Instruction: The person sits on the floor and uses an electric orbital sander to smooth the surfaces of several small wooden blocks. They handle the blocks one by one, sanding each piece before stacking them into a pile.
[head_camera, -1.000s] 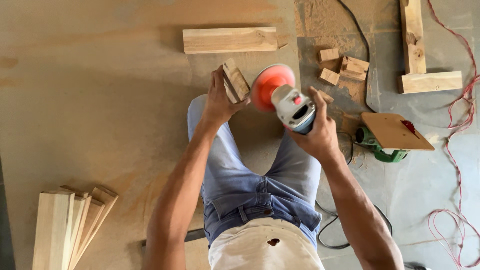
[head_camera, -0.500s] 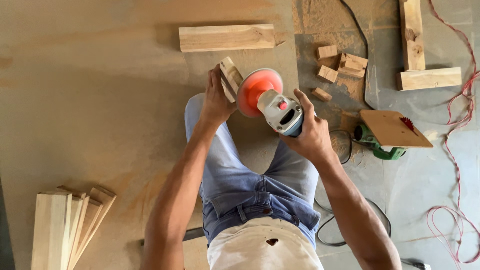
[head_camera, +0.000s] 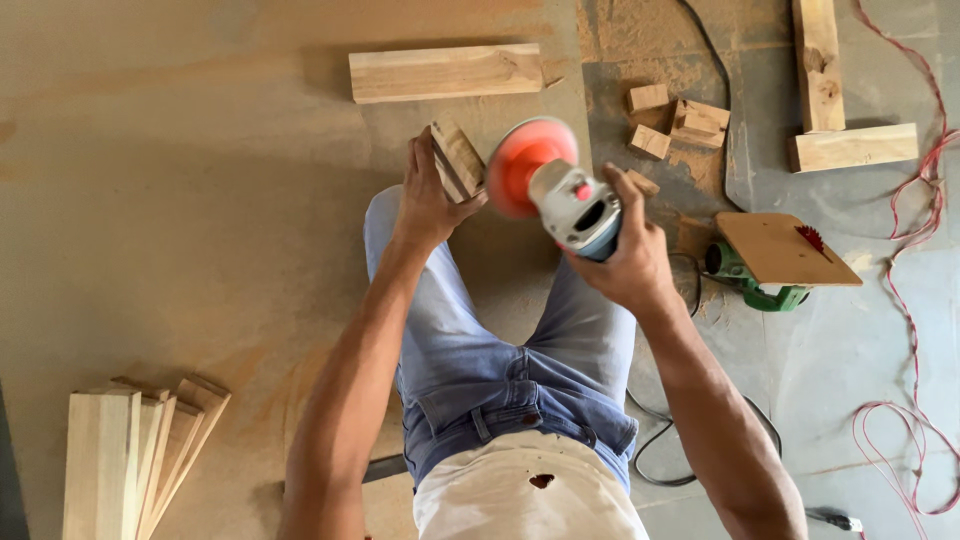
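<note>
Slightly wider gap: sander (head_camera: 560, 195), wood piece (head_camera: 457, 158)

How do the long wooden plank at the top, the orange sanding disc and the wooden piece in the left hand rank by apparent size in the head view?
1. Long wooden plank
2. Orange sanding disc
3. Wooden piece in the left hand

The disc and held piece sit nearer the camera, so their true rank is unsure.

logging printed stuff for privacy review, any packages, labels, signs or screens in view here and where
None to be seen: only bare wood pieces, cables and tools on the dusty floor.
The sander in the right hand shows a plain grey body, orange disc and red button.
</note>
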